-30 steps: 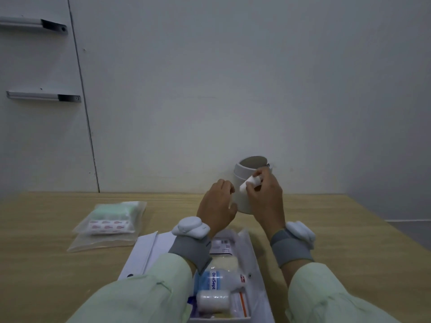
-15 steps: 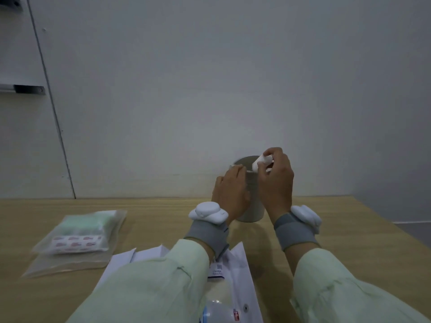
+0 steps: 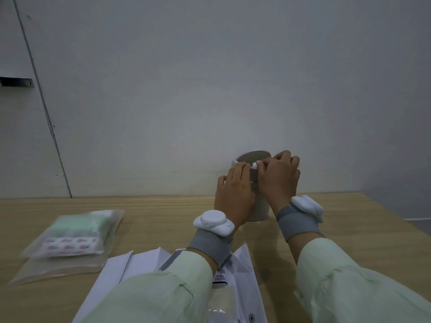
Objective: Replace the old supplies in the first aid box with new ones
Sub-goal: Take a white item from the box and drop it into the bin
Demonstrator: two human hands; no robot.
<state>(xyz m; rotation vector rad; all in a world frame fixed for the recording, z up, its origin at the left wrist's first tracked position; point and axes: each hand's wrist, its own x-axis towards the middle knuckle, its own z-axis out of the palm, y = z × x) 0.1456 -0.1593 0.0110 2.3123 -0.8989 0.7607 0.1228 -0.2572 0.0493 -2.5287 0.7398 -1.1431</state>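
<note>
A white cylindrical container (image 3: pixel 261 208) stands open-topped on the wooden table near the wall. My left hand (image 3: pixel 234 197) wraps around its left side. My right hand (image 3: pixel 279 178) is at its rim, pinching a small white item (image 3: pixel 253 164) over the opening. The white first aid box (image 3: pixel 242 287) lies open at the bottom centre, mostly hidden under my left sleeve, with a clear bottle (image 3: pixel 220 304) showing inside. A clear bag of new supplies (image 3: pixel 70 236) with green and red-printed packets lies at the left.
The table (image 3: pixel 163 215) ends against a grey wall behind the container. Its right edge runs diagonally at the far right. A metal bracket (image 3: pixel 16 82) is fixed to the wall panel at the upper left.
My right hand has lowered the small white item from above the container to its rim. The view has tilted up, so less of the first aid box shows.
</note>
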